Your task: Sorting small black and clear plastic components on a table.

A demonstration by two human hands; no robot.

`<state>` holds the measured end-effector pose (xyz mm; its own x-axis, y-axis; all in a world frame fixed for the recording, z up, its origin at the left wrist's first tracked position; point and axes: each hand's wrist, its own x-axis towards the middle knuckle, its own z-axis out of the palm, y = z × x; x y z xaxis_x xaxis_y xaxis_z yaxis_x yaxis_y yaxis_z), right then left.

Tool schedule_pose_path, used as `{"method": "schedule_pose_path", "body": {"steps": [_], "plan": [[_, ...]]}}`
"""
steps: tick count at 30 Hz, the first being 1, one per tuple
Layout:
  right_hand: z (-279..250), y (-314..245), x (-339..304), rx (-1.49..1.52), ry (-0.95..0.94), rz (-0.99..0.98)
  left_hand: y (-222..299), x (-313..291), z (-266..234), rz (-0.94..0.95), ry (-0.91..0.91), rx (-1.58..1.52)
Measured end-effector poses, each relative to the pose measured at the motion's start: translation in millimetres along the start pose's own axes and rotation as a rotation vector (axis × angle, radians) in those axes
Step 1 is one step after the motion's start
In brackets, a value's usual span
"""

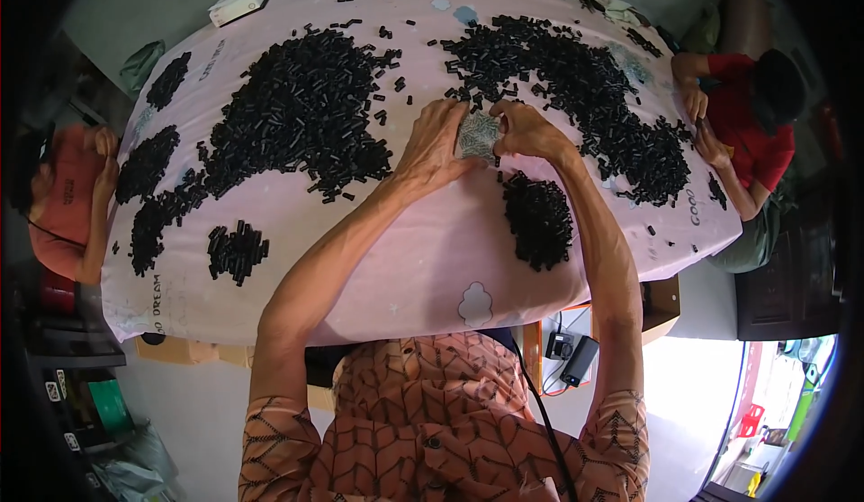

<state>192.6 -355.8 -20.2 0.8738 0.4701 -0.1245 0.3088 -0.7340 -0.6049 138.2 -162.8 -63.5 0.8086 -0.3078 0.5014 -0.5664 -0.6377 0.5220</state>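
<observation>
Near the middle of the table lies a clump of small, thin, silvery pieces (479, 135); I cannot make out whether a clear bag or tray holds them. My left hand (436, 142) curves round its left side, thumb toward me and fingers on the far edge. From the right, my right hand (529, 131) closes its bent fingers and thumb on the other edge. A small heap of short black cylindrical pieces (538, 221) sits just nearer than my right hand. Larger spreads of the same black pieces lie to the left (301, 106) and right (585, 97).
A pink printed cloth (405, 259) covers the table. One person in red (751, 133) sits at the right edge, another person (76, 196) at the left. A white box (238, 4) stands at the far left. Below the near edge are black adapters (576, 362) and a hanging cable.
</observation>
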Motion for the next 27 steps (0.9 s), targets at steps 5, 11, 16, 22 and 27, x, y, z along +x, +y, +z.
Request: {"method": "schedule_pose_path", "body": {"steps": [5,11,16,22,27], "plan": [[0.5,-6.3,2.3,-0.018,-0.019,0.002,-2.6,0.8,-2.7,-0.019,-0.022,-0.024],[4.9,-7.4,6.4,-0.073,-0.027,-0.036,-4.5,6.5,-4.9,-0.066,-0.1,-0.073],[6.1,-7.0,3.7,-0.03,-0.013,-0.025,-5.5,6.3,-1.0,-0.13,-0.011,-0.095],[1.6,-6.1,1.8,0.015,-0.027,-0.013,-1.7,7.8,-1.8,-0.216,-0.048,-0.123],[1.5,-11.7,0.2,0.009,-0.034,-0.017,-8.4,6.4,0.1,-0.234,-0.05,-0.122]]}}
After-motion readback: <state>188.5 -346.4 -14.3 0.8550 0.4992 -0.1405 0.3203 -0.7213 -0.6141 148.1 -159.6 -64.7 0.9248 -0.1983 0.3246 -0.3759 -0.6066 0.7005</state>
